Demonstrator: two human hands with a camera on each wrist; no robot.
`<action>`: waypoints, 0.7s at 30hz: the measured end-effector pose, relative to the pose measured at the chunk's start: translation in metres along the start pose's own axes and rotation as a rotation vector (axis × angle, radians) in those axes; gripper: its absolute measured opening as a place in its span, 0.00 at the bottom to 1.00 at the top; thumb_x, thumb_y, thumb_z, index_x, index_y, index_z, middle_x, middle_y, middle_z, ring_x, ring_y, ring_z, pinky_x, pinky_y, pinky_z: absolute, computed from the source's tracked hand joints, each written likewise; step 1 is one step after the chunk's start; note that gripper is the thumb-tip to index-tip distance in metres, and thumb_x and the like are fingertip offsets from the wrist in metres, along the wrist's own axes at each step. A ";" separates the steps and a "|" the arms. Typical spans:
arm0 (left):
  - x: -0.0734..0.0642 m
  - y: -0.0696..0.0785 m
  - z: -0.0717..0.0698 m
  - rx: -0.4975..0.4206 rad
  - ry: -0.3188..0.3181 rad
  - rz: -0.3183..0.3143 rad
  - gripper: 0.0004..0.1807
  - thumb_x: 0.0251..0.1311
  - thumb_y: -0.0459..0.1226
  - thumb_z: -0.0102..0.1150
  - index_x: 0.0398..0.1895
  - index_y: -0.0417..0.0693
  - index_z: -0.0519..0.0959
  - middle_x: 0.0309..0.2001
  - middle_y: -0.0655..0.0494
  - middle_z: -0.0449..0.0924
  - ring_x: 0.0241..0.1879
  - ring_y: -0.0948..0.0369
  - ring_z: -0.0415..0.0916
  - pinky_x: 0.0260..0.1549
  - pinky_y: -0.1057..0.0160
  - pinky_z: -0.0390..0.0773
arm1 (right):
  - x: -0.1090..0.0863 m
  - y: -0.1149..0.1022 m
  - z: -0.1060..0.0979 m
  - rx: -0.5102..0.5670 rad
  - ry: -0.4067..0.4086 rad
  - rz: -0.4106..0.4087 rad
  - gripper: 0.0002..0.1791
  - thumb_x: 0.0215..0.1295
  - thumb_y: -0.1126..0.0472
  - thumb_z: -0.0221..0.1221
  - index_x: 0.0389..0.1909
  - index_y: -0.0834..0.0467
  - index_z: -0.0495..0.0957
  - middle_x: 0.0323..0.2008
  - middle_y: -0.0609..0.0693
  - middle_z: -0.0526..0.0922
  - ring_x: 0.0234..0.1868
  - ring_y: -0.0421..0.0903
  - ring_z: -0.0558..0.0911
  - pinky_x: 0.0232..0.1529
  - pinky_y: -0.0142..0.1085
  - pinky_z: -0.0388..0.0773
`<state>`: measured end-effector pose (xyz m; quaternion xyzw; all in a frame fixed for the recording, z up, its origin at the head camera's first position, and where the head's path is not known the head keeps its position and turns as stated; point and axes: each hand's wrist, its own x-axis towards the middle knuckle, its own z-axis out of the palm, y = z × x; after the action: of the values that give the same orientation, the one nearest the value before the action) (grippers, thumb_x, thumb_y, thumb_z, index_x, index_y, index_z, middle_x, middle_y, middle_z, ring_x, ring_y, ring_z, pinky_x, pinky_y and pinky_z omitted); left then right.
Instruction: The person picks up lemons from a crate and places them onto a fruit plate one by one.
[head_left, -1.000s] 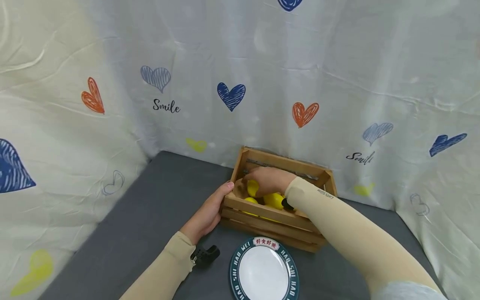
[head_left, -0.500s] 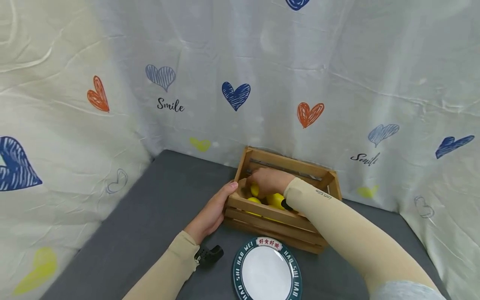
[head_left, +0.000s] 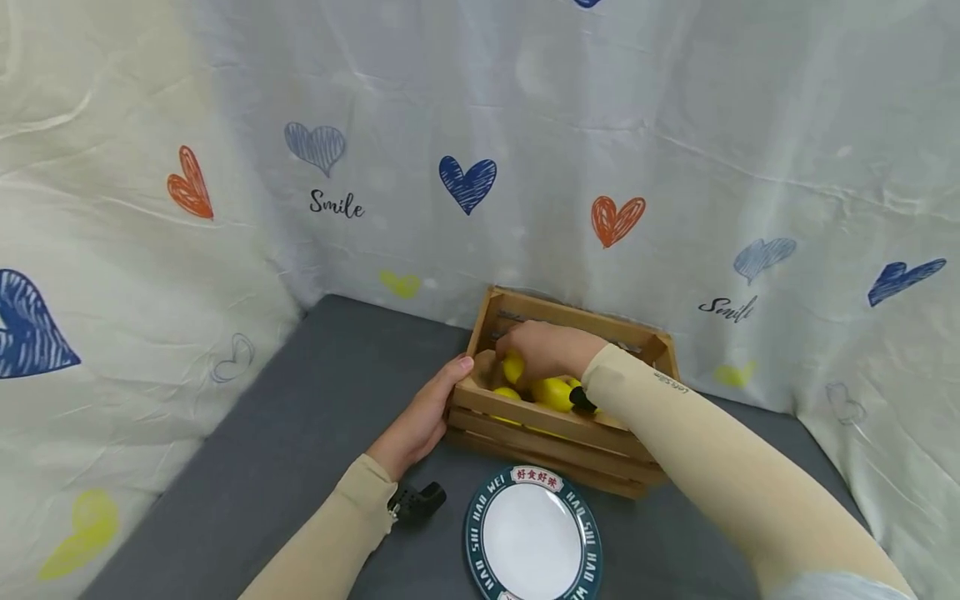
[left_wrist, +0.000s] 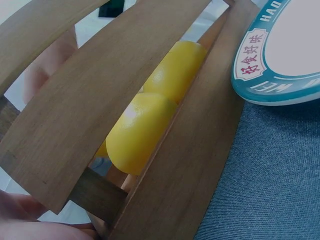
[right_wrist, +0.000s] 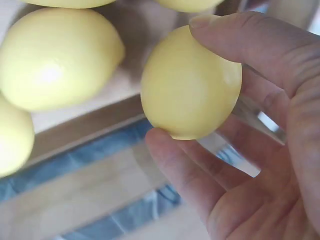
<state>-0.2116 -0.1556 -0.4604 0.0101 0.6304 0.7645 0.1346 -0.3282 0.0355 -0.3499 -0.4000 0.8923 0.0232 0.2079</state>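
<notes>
In the right wrist view my right hand [right_wrist: 260,150] pinches a lemon [right_wrist: 190,85] between thumb and fingertips. The head view has this right hand [head_left: 551,346] reaching down into a slatted wooden crate [head_left: 558,427], the held lemon [head_left: 513,367] partly covered by it. Other lemons [head_left: 553,394] lie below in the crate, and more lemons [right_wrist: 60,57] show beside the held one. My left hand [head_left: 420,412] grips the crate's left end, thumb at the upper edge. Seen by the left wrist camera, lemons [left_wrist: 142,132] show through the gap between slats.
A white plate [head_left: 532,542] with a dark teal lettered rim lies on the grey tabletop [head_left: 322,400], just in front of the crate. A pale curtain [head_left: 525,125] printed with hearts hangs behind the table and along its sides.
My right wrist has shifted slightly right and up, with the lemon held in the fingers and more of it showing. The left hand keeps its place on the crate. The head view has shifted a little.
</notes>
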 end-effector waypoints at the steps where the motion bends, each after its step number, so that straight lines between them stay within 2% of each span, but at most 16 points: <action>1: 0.000 0.000 0.000 -0.002 -0.002 0.001 0.51 0.74 0.66 0.47 0.91 0.55 0.43 0.90 0.50 0.39 0.87 0.45 0.42 0.85 0.35 0.43 | -0.004 -0.001 -0.003 0.009 0.009 0.004 0.28 0.65 0.62 0.72 0.67 0.50 0.84 0.65 0.51 0.84 0.55 0.49 0.82 0.61 0.46 0.84; 6: 0.002 0.000 0.000 0.007 -0.008 0.003 0.50 0.75 0.65 0.45 0.91 0.56 0.43 0.89 0.50 0.40 0.87 0.45 0.42 0.85 0.35 0.41 | -0.028 -0.005 -0.016 0.030 0.066 0.007 0.26 0.65 0.61 0.74 0.64 0.49 0.84 0.65 0.51 0.84 0.58 0.51 0.82 0.65 0.49 0.83; 9: 0.003 0.002 0.000 0.024 -0.012 0.008 0.49 0.74 0.66 0.45 0.90 0.59 0.43 0.89 0.50 0.40 0.86 0.45 0.41 0.84 0.33 0.41 | -0.046 -0.006 -0.023 0.039 0.110 0.003 0.25 0.64 0.61 0.74 0.62 0.48 0.85 0.61 0.49 0.85 0.56 0.51 0.82 0.63 0.48 0.84; 11: 0.003 0.003 0.001 0.029 -0.014 0.007 0.49 0.74 0.66 0.45 0.90 0.60 0.43 0.89 0.50 0.39 0.87 0.44 0.41 0.84 0.32 0.41 | -0.060 -0.006 -0.027 0.044 0.135 0.011 0.25 0.64 0.60 0.74 0.63 0.48 0.85 0.62 0.49 0.85 0.56 0.51 0.82 0.62 0.48 0.84; 16: 0.004 0.003 0.001 0.022 -0.024 0.008 0.48 0.75 0.64 0.44 0.90 0.62 0.42 0.89 0.50 0.39 0.86 0.44 0.41 0.83 0.31 0.42 | -0.096 -0.007 -0.030 0.048 0.176 0.057 0.27 0.65 0.60 0.74 0.66 0.48 0.83 0.68 0.49 0.81 0.61 0.52 0.79 0.65 0.50 0.82; 21: 0.005 0.001 0.002 0.011 -0.010 -0.009 0.49 0.74 0.65 0.45 0.90 0.61 0.42 0.88 0.49 0.40 0.86 0.44 0.42 0.83 0.31 0.42 | -0.131 -0.014 -0.028 0.031 0.226 0.083 0.28 0.65 0.58 0.75 0.66 0.47 0.83 0.68 0.48 0.80 0.63 0.53 0.80 0.67 0.51 0.81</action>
<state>-0.2161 -0.1522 -0.4601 0.0118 0.6338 0.7604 0.1412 -0.2502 0.1125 -0.2720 -0.3596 0.9261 -0.0274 0.1109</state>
